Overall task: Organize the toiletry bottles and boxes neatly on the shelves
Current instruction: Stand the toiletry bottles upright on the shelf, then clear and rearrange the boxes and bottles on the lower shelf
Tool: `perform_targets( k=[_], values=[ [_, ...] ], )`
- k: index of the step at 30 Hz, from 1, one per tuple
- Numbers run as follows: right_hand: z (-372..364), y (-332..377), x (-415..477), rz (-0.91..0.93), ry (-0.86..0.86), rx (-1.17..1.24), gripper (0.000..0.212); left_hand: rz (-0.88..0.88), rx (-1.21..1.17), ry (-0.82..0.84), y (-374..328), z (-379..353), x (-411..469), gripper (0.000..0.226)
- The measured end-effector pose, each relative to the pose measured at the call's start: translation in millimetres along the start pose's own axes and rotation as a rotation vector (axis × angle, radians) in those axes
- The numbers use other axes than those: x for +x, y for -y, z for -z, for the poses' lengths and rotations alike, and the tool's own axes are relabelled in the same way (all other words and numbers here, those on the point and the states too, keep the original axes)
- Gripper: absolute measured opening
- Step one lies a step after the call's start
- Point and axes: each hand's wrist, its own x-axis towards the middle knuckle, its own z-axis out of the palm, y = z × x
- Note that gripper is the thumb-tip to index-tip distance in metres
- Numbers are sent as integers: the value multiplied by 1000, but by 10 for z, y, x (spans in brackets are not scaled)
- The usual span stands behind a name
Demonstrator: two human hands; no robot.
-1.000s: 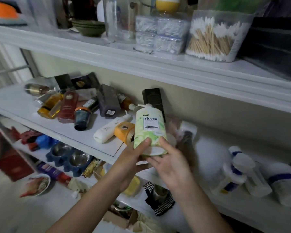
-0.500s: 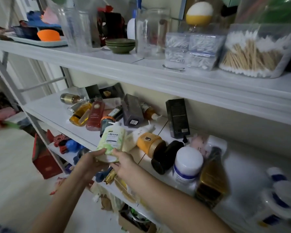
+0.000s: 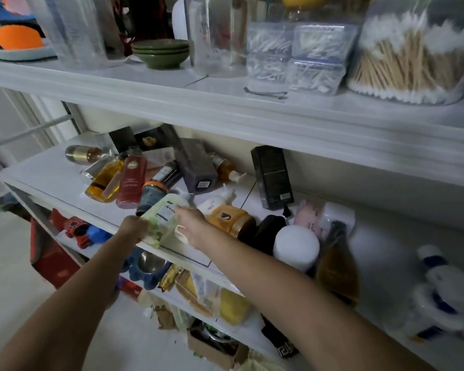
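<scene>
- Your left hand [image 3: 133, 227] and right hand [image 3: 196, 226] both grip the green bottle [image 3: 164, 214], tilted at the front edge of the middle shelf [image 3: 46, 170].
- Its label starts "Acc"; the rest is blurred.

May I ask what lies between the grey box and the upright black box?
Head view: an amber pump bottle on its side, a white pump bottle nearer the front.

Green pump bottle [image 3: 162, 219] in left hand [image 3: 133, 228], right hand [image 3: 197, 226]: shifted leftward, lowered, tilted at shelf [image 3: 51, 179] edge.
</scene>
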Motion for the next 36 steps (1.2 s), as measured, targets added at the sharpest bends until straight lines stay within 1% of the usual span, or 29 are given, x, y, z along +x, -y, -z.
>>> perform_targets(
  k=[2,4,6,7,9,10,11,12,14,16,18,20,21,23,24,25,27,28,30,33,36],
  values=[
    [132,164,-53,105,-27,-202,36,-8,128,5,153,-90,117,30],
    [345,299,-109,286,-82,-438,36,8,276,-49,280,-180,163,34],
    [617,433,-191,441,-145,-607,37,-51,412,-244,241,-217,68,37],
    [764,503,-227,505,-179,-688,39,-141,455,-351,164,-220,-3,39],
    [1107,639,-264,611,-256,-905,44,-400,497,-522,-49,-203,-153,51],
    [1286,713,-293,629,-298,-1047,46,-518,511,-558,-151,-201,-164,57],
    [1468,783,-346,620,-356,-1197,49,-604,546,-556,-286,-210,-202,62],
    [1661,828,-403,582,-429,-1339,54,-658,588,-527,-404,-248,-212,66],
    [2014,854,-568,489,-544,-1545,64,-743,688,-472,-625,-400,-251,73],
    [2273,789,-716,395,-570,-1646,71,-843,764,-418,-827,-609,-363,77],
    [2404,633,-797,337,-558,-1720,74,-952,797,-348,-948,-859,-535,78],
    [2449,484,-872,324,-528,-1766,77,-1084,825,-244,-999,-1115,-714,80],
    [2447,410,-893,320,-507,-1776,80,-1132,874,-172,-1006,-1225,-797,86],
    [2390,281,-949,278,-440,-1757,89,-1204,993,-28,-991,-1414,-902,109],
    [2365,217,-930,230,-386,-1723,96,-1236,1058,21,-974,-1481,-942,115],
    [2342,163,-940,178,-335,-1691,105,-1256,1123,57,-951,-1533,-987,114],
    [2327,71,-999,66,-281,-1666,121,-1237,1196,135,-895,-1621,-1076,117],
    [2318,41,-1060,32,-269,-1677,122,-1209,1204,173,-873,-1656,-1114,121],
    [2250,-8,-1223,28,-265,-1698,113,-1156,1165,254,-843,-1732,-1200,123],
    [2121,-78,-1314,105,-329,-1683,101,-1048,1021,390,-783,-1841,-1327,115],
    [2096,-130,-1224,135,-370,-1631,101,-903,834,464,-716,-1879,-1417,109]
  ],
)
